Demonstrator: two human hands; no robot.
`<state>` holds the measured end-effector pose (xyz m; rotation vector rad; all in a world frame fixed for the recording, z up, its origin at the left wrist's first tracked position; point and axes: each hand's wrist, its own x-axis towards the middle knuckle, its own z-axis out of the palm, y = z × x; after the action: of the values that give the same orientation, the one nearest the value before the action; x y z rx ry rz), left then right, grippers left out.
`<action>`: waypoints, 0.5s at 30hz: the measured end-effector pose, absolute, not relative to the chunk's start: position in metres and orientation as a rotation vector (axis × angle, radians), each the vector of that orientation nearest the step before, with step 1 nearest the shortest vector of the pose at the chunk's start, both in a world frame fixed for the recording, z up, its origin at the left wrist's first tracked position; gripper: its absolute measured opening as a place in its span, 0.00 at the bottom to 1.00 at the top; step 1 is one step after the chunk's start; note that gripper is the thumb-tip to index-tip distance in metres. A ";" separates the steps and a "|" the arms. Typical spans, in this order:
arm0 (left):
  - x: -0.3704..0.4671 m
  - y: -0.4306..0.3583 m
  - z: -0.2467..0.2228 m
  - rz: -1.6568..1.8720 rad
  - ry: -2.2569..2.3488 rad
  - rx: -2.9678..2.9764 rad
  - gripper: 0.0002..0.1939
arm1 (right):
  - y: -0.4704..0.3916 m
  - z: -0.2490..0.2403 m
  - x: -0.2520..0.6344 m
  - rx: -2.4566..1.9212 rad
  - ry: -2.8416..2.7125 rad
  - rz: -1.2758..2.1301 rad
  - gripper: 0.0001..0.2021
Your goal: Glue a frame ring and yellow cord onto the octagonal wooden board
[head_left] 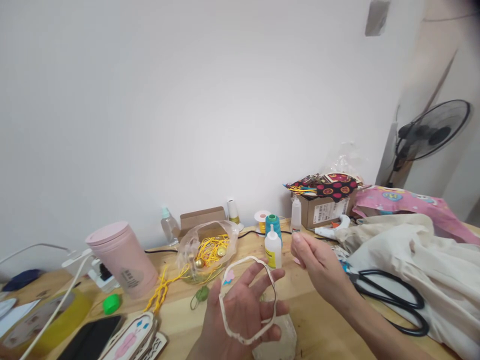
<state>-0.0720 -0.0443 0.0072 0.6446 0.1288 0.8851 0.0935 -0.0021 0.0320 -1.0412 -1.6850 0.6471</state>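
Note:
My left hand (243, 307) is palm up at the front centre, with a thin whitish hexagon-like ring (222, 305) held across its palm and spread fingers. The ring looks like a bent cord or strip; its exact kind is unclear. To the right, my right hand (311, 255) is raised above the table with the fingers curled and the thumb on top. Whatever it pinches, if anything, is hidden. Behind the two hands stands a white glue bottle (273, 248) with a yellow label. Under my left hand a pale translucent block (283, 337) lies partly covered.
A pink tumbler (122, 260), a plastic bag (183, 252) of yellow cord and a green cap (111, 303) are on the left. Black-handled scissors (393, 290) lie beside pale cloth (405, 245) on the right. A cardboard box (322, 212) stands behind.

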 end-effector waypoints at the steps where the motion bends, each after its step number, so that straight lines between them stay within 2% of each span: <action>1: -0.071 -0.044 0.006 0.885 0.126 0.638 0.30 | -0.002 0.032 0.094 -1.033 -1.719 0.653 0.18; 5: -0.072 -0.044 0.000 0.887 0.144 0.616 0.31 | -0.005 0.028 0.091 -1.051 -1.814 0.698 0.19; 10: -0.086 -0.039 -0.007 0.885 0.200 0.586 0.36 | -0.009 0.017 0.087 -1.053 -1.721 0.962 0.13; 15: -0.101 -0.034 -0.013 0.805 0.247 0.600 0.37 | -0.009 0.016 0.086 -1.030 -1.710 1.059 0.08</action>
<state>-0.1006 -0.0340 -0.0135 0.5998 0.2467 0.8054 0.0863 -0.0087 0.0159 -1.0304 -1.7102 1.0589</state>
